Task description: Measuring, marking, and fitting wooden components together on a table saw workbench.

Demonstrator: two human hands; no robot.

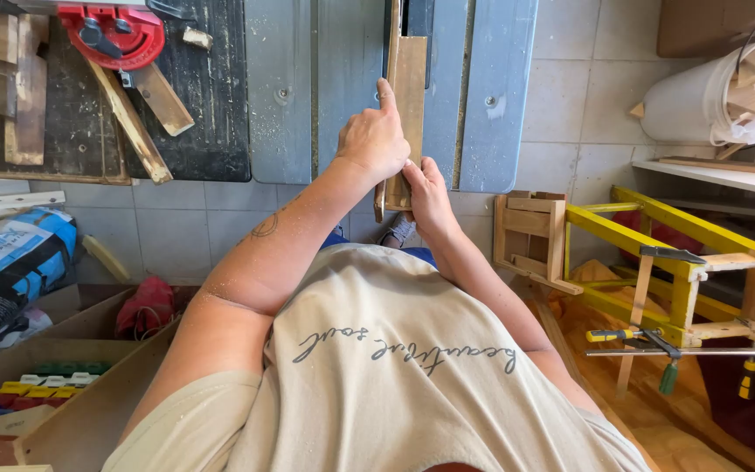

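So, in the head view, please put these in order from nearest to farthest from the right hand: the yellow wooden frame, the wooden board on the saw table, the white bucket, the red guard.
From the right hand:
1. Wooden board, touching the hand, straight ahead on the grey saw table.
2. Yellow wooden frame, on the floor to the right.
3. Red guard, upper left, and white bucket, upper right: too close to call.

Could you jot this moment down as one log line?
left hand: pressing flat brown wooden board | right hand: gripping board's near end | surface: grey metal saw table
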